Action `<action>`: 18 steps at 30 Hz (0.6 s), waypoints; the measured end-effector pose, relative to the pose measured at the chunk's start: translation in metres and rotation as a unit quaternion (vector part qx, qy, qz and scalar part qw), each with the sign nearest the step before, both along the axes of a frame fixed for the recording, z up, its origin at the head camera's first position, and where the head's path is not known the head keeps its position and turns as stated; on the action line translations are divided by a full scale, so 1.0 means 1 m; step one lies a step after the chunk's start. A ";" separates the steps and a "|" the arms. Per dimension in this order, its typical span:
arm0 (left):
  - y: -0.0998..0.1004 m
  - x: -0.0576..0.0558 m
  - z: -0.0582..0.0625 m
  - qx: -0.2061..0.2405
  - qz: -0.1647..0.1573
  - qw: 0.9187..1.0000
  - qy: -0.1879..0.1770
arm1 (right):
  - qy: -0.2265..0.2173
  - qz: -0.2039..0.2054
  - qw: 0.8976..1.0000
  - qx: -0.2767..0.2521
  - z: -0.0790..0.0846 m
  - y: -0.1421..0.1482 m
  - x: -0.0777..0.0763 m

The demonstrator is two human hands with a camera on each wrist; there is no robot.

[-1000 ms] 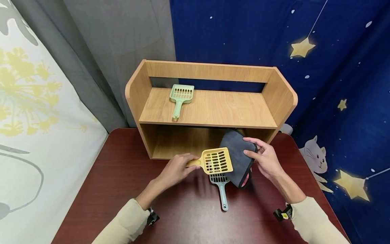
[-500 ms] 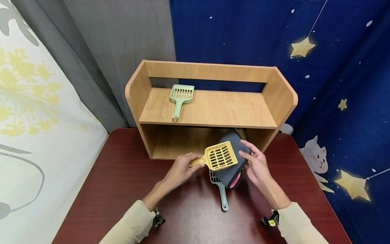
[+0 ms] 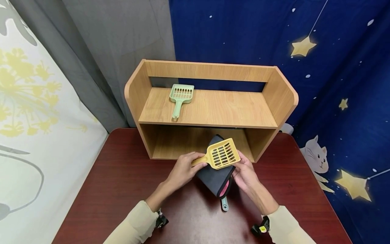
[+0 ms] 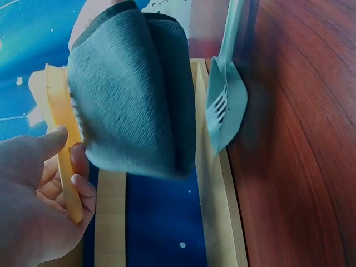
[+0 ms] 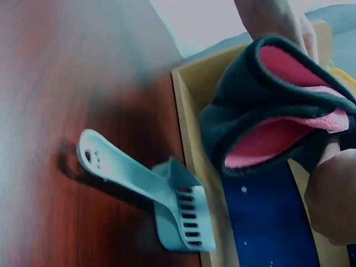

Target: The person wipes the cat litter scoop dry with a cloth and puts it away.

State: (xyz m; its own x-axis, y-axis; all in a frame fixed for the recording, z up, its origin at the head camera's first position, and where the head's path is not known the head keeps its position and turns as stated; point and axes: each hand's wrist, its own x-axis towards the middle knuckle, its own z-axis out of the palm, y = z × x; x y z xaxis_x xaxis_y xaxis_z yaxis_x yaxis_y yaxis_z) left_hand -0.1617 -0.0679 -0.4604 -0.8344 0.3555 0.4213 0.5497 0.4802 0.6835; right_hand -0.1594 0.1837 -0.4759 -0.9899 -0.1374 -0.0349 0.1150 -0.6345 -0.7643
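Note:
My left hand [image 3: 184, 171] grips a yellow litter scoop [image 3: 209, 158] by its handle, slotted head pointing right. Beneath the scoop, my right hand [image 3: 246, 176] holds a folded dark grey cloth [image 3: 213, 181] by its right edge. Pink lining shows inside the folds in the right wrist view, where the cloth [image 5: 239, 105] faces the camera. On the table lies a light blue litter scoop [image 5: 130, 173]; from the head the cloth hides all but its handle end [image 3: 224, 204]. In the left wrist view the cloth [image 4: 122, 94] covers part of the yellow scoop's head.
A two-tier wooden shelf [image 3: 225, 110] stands at the back of the dark red table [image 3: 122, 189]. On its upper board, toward the left, rests a green litter scoop [image 3: 179, 101]. Behind hang a grey curtain [image 3: 122, 44] and a blue star-patterned curtain [image 3: 243, 34].
My right hand has moved left with the cloth, bringing it under the yellow scoop and over the blue one. The yellow scoop has shifted slightly right and tilted.

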 end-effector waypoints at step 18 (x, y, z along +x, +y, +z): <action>-0.004 0.000 -0.013 0.031 -0.026 0.999 -0.018 | 0.010 -0.004 1.000 -0.025 0.011 0.025 -0.004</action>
